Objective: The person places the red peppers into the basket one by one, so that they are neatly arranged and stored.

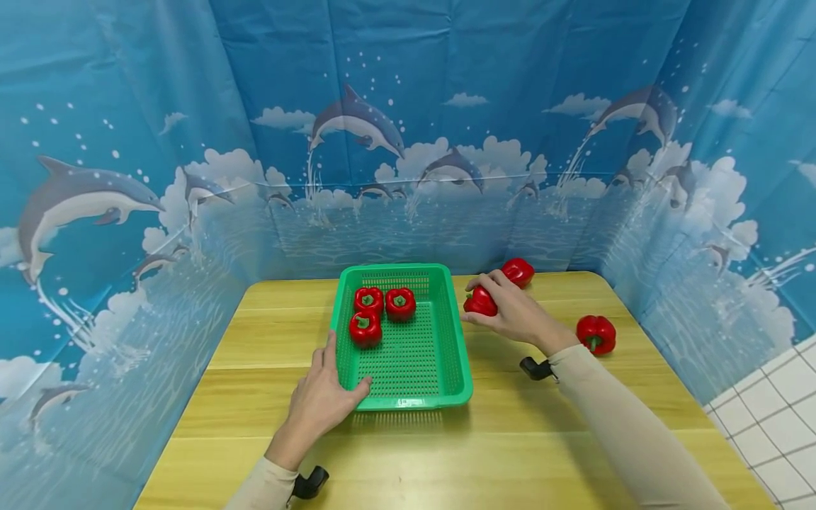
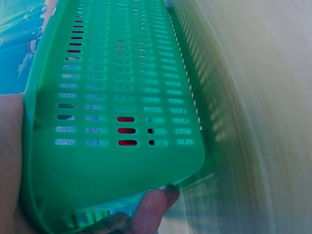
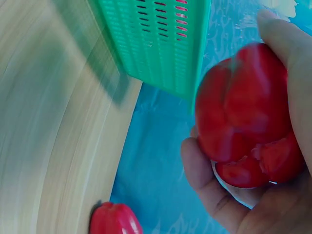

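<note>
Three glossy red bell peppers (image 1: 365,329) sit clustered toward the back left inside a green perforated plastic basket (image 1: 462,354). My left hand (image 1: 325,393) grips the basket's near left corner, its thumb over the front rim; in the left wrist view, fingertips (image 2: 155,207) show at the basket's edge. To the right of the basket, my right hand (image 1: 510,312) holds another red bell pepper (image 3: 248,107) between thumb and curled fingers. The right wrist view shows this pepper lifted above the table surface.
Behind my right hand, a red bell pepper (image 1: 518,272) lies near the table's back edge. One more pepper (image 1: 596,335) lies farther right. A blue dolphin-print curtain (image 1: 395,212) surrounds the wooden table (image 1: 408,460) at the back and sides.
</note>
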`<state>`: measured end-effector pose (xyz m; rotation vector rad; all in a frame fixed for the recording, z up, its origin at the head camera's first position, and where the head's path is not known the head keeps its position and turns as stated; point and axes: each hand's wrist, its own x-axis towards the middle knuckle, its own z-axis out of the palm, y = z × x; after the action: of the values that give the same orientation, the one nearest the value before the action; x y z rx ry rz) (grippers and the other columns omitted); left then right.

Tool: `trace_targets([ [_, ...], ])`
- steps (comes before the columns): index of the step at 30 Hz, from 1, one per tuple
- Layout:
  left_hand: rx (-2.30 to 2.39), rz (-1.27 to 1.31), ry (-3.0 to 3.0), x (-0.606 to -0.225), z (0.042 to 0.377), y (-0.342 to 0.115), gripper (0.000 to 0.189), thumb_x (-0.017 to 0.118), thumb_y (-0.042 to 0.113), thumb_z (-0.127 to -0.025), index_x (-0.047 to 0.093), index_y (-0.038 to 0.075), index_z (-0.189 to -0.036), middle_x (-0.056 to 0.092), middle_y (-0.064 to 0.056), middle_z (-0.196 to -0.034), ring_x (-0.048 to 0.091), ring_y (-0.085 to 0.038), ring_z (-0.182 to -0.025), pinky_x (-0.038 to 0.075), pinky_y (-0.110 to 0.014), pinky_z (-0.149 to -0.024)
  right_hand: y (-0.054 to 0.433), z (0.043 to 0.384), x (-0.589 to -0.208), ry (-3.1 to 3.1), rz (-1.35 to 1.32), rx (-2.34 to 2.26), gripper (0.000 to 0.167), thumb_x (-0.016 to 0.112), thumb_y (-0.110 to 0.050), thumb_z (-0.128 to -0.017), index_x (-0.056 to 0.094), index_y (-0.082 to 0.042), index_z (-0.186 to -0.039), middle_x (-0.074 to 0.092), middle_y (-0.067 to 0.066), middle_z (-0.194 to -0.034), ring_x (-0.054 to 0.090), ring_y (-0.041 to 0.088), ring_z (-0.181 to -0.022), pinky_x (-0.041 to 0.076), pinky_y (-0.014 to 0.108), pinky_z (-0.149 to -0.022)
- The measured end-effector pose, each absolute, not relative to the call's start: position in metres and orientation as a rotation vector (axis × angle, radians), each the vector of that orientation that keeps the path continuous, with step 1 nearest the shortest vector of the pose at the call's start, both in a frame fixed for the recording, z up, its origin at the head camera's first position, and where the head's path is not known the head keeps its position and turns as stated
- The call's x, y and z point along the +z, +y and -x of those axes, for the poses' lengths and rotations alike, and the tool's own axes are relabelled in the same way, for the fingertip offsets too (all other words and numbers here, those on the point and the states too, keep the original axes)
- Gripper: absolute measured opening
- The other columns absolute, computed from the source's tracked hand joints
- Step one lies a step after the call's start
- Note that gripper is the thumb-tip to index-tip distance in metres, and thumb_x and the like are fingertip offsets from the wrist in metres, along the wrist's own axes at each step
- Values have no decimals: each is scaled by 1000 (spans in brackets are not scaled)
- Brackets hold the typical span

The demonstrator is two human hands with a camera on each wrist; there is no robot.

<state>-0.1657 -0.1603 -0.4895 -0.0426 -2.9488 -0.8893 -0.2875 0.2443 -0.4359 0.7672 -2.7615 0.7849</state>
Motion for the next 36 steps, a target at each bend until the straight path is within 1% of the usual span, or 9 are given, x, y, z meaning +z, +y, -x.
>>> trace_targets([
  [3,-891,44,-2947,-490,167,-160,122,82,57,-101,10,12,-189,53,-29,-170,60,-28,-71,46,-37,-57,239,290,-436,-2747,-780,868,51,86,-46,-108,64,-16,-142,61,16,-140,67,33,-117,68,48,-91],
  [6,-892,46,-2943,-490,168,-160,123,82,57,-100,11,13,-189,54,-29,-169,61,-27,-71,46,-37,-57,233,291,-435,-2745,-810,973,51,81,-42,-112,59,-10,-144,59,18,-143,64,34,-122,67,46,-93],
  [12,-884,37,-2933,-489,170,-161,122,82,57,-100,12,12,-189,54,-28,-169,63,-27,-73,47,-37,-57,220,290,-431,-2790,-819,1120,55,73,-46,-116,52,-9,-151,59,16,-145,64,32,-124,65,43,-95],
  [18,-930,43,-2932,-491,169,-158,123,83,55,-100,11,11,-189,53,-30,-170,58,-26,-67,44,-37,-53,209,287,-427,-2792,-829,1236,48,68,-33,-118,48,-7,-154,64,20,-145,70,31,-118,66,40,-92],
  [23,-930,41,-2932,-489,168,-157,123,84,54,-100,11,11,-189,53,-29,-171,55,-25,-65,43,-37,-51,195,288,-422,-2805,-840,1318,52,72,-35,-117,47,-11,-155,65,19,-149,73,32,-120,69,40,-91],
  [26,-928,53,-2933,-490,168,-158,123,84,55,-99,12,11,-189,52,-30,-172,57,-25,-67,44,-37,-52,186,290,-421,-2812,-870,1335,56,76,-35,-115,47,-12,-157,64,18,-152,75,30,-121,70,42,-94],
  [29,-936,49,-2933,-492,168,-158,124,84,54,-99,11,11,-189,52,-30,-173,57,-25,-67,44,-37,-52,177,293,-422,-2814,-919,1324,64,80,-33,-113,47,-10,-163,61,15,-161,76,28,-126,69,46,-103],
  [33,-941,43,-2935,-493,169,-159,125,85,55,-99,11,12,-189,51,-29,-173,55,-24,-64,43,-37,-50,164,297,-425,-2822,-981,1198,72,83,-33,-111,50,-10,-170,56,19,-170,66,34,-145,58,59,-122],
  [36,-928,44,-2941,-493,171,-162,125,85,57,-99,11,13,-189,50,-29,-174,56,-24,-66,43,-37,-51,155,300,-427,-2854,-998,1122,74,84,-36,-109,52,-12,-171,54,21,-168,61,37,-147,57,61,-121],
])
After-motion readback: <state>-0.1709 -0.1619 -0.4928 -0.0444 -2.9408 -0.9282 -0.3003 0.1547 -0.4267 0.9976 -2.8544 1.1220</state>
